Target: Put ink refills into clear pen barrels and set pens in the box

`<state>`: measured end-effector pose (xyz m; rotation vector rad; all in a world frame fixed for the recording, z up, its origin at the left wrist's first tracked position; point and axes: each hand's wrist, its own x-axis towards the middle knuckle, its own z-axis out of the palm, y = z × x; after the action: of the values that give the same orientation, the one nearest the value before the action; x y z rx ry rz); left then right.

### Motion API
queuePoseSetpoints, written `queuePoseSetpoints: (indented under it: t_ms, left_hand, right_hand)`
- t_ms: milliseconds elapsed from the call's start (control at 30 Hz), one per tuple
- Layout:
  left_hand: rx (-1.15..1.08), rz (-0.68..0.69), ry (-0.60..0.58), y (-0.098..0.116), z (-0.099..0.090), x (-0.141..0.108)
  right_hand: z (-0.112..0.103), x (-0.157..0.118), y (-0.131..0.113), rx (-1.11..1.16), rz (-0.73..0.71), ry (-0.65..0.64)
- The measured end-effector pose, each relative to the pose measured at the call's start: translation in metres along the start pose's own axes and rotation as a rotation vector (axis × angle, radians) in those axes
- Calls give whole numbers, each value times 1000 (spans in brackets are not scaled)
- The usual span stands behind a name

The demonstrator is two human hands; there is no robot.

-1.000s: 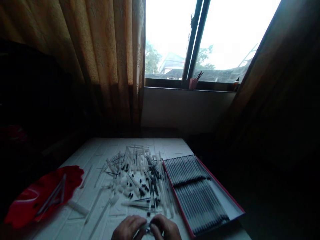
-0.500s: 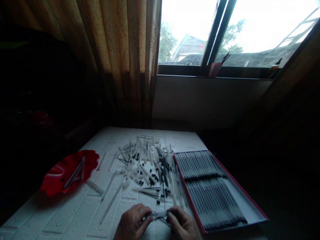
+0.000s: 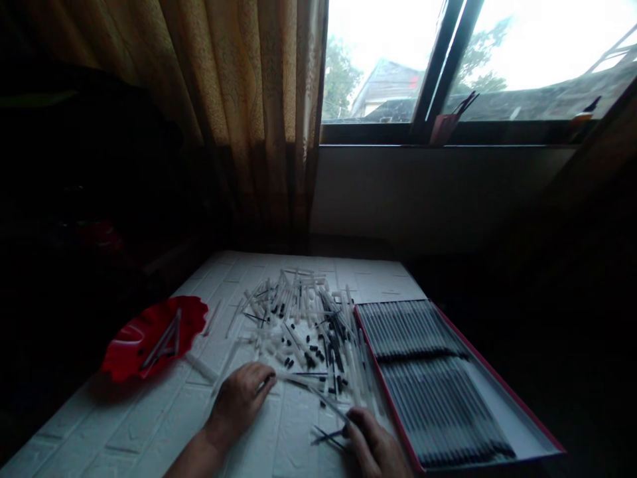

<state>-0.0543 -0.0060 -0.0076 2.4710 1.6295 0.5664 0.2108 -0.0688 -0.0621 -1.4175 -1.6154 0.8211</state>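
From my remote post, a red plastic plate (image 3: pixel 124 355) sits at far left on a white brick-pattern table top (image 3: pixel 99 425), a few clear plastic tubes (image 3: pixel 164 342) lying in it. Next along, the left hand (image 3: pixel 239 398) rests curled at the edge of a loose pile of black-tipped clear tubes (image 3: pixel 298 312); its fingers (image 3: pixel 266 380) meet the end of one tube, though I cannot tell whether they grip it. The right hand (image 3: pixel 373 441) is closed on thin dark rods (image 3: pixel 328 436), low at the pile's near side. At right, a red-edged box (image 3: pixel 388 392) holds packed rows of dark-filled tubes (image 3: pixel 438 411). As I judge it, a rod swung wide could catch that rim and disturb the rows, while a dragged wrist could scatter the pile.
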Motion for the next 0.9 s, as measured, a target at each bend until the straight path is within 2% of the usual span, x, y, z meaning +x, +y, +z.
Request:
queuePoseSetpoints:
  t_ms: [100, 200, 333, 500, 600, 667, 800, 900]
  left_hand:
    - [128, -154, -47, -15, -6, 15]
    - [208, -228, -135, -13, -6, 24]
    - [238, -256, -141, -7, -5, 29]
    - [185, -220, -82, -1, -10, 27]
    - [-125, -192, 20, 13, -4, 18]
    - [-424, -240, 47, 25, 6, 11]
    - [-1037, -536, 10, 47, 27, -4]
    - [-1341, -746, 53, 55, 33, -11]
  right_hand:
    - [3, -2, 4, 28, 37, 61]
    - [3, -1, 5, 22, 8, 99]
    - [0, 0, 7, 51, -49, 65]
    - [3, -1, 7, 63, -53, 142]
    - [4, -1, 3, 74, -75, 173]
    - [3, -1, 0, 82, -87, 176]
    - [1, -7, -5, 46, -138, 161]
    - [2, -15, -7, -15, -210, 128]
